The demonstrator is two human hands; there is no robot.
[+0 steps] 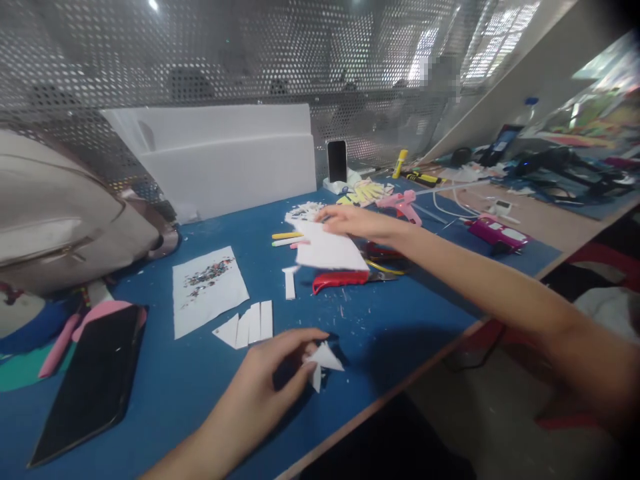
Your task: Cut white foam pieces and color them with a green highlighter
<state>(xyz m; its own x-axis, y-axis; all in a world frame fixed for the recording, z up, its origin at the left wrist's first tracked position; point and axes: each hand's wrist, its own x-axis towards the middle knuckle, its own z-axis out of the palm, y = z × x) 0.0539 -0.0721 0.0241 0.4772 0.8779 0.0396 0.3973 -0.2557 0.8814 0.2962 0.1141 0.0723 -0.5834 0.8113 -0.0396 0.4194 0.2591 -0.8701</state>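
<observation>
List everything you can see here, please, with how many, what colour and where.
Tabletop: 1, blue, beneath the craft things
Perforated screen: 1, grey, back
Board: at least 1, white, before the screen
Bag: 1, beige, left
Large flat device: 1, black, front left
Phone: 1, black-screened, upright at back
Speckled sheet: 1, white, left of centre
Cut strips: several, white, near centre
Pens: at least 3, mixed colours, centre
Red-handled tool: 1, red, centre
Glue gun: 1, pink, right of centre
Boxy item: 1, magenta, right
Background clutter: uncountable, mixed, far right
White sheet: 1, white, under right hand
Small piece: at least 1, white, in left hand
Own left hand: 1, bare, front centre
Own right hand: 1, bare, farther back
</observation>
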